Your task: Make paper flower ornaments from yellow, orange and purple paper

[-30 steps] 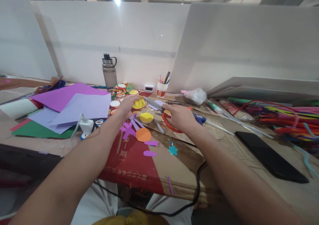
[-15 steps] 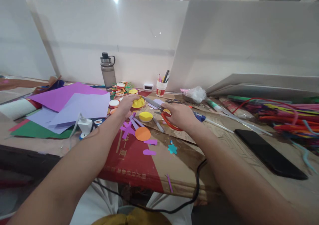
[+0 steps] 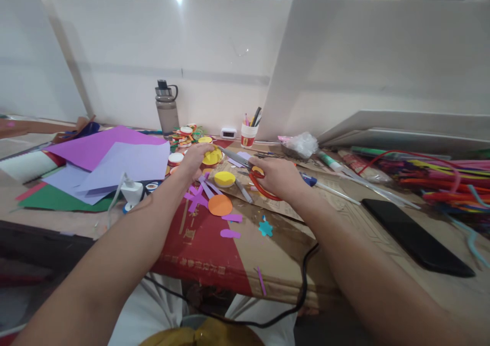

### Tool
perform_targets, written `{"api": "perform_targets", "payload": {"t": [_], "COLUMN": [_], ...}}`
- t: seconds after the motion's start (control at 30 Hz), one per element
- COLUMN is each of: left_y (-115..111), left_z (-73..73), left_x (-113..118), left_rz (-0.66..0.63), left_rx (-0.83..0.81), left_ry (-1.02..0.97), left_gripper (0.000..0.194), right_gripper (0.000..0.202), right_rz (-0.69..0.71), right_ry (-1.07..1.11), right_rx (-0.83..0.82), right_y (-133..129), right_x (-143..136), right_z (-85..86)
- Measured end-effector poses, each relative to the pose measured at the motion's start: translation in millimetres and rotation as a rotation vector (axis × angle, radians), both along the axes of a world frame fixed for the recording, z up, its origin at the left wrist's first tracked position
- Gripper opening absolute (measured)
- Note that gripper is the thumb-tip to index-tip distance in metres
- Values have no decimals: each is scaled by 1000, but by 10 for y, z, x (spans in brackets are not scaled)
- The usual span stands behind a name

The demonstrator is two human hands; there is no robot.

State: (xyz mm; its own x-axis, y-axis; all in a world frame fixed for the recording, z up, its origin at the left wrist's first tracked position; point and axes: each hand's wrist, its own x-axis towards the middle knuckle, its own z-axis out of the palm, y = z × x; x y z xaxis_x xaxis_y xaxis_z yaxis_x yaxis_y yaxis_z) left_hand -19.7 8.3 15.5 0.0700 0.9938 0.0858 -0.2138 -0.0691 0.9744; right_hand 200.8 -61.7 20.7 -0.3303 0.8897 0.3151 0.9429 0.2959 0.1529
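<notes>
In the head view my left hand (image 3: 196,159) is closed on a small yellow paper piece (image 3: 213,156), its fingertips partly covering it. My right hand (image 3: 278,175) grips a pair of scissors (image 3: 261,182) with orange-red handles, the blades pointing left toward the yellow paper. Below my hands lie a yellow round lid or disc (image 3: 224,178), an orange paper disc (image 3: 220,205) and a grey marker-like stick (image 3: 244,191). Purple paper strips in a star shape (image 3: 196,198) rest just below my left hand. Nearer to me is a teal paper flower (image 3: 265,228).
Purple and lilac paper sheets (image 3: 126,165) and a white plug (image 3: 132,193) are at left. Behind stand a water bottle (image 3: 167,111) and a paper cup of pens (image 3: 249,134). A black phone (image 3: 413,236) and coloured pipe cleaners (image 3: 451,182) lie at right. A black cable (image 3: 304,279) crosses the front edge.
Both hands stay in nearly the same place with the scissors and the yellow paper. The whole view has shifted very slightly.
</notes>
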Motion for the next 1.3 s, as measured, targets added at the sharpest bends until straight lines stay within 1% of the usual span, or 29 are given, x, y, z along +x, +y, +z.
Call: {"api": "perform_targets", "payload": {"t": [0.37, 0.47, 0.57, 0.73, 0.9, 0.97, 1.13, 1.23, 1.3], "left_y": [3, -20, -42, -10, 82, 104, 77, 38, 29], "left_z": [5, 15, 29, 6, -84, -109, -128, -141, -152], "left_x": [6, 20, 31, 15, -15, -16, 12, 36, 44], "left_rz": [-3, -7, -13, -28, -127, -136, -82, -68, -42], "left_rx": [11, -18, -48, -74, -3, 6, -4, -14, -7], "left_ry": [-2, -14, -53, -139, -106, -90, -77, -56, -33], "left_gripper": [10, 8, 7, 12, 18, 18, 19, 20, 18], "right_gripper": [41, 39, 37, 35, 34, 34, 37, 39, 38], "right_rz": [5, -8, -16, -88, -230, -287, -368, -366, -359], "right_ry": [-40, -13, 59, 210, 197, 184, 206, 202, 186], "right_rx": [17, -2, -39, -157, -258, -270, -239, -242, -275], "right_y": [-21, -32, -22, 37, 67, 69, 61, 38, 21], "right_x": [-55, -84, -86, -37, -8, -6, -3, -12, -24], "right_z": [-11, -4, -10, -94, -184, -189, -153, -134, -129]}}
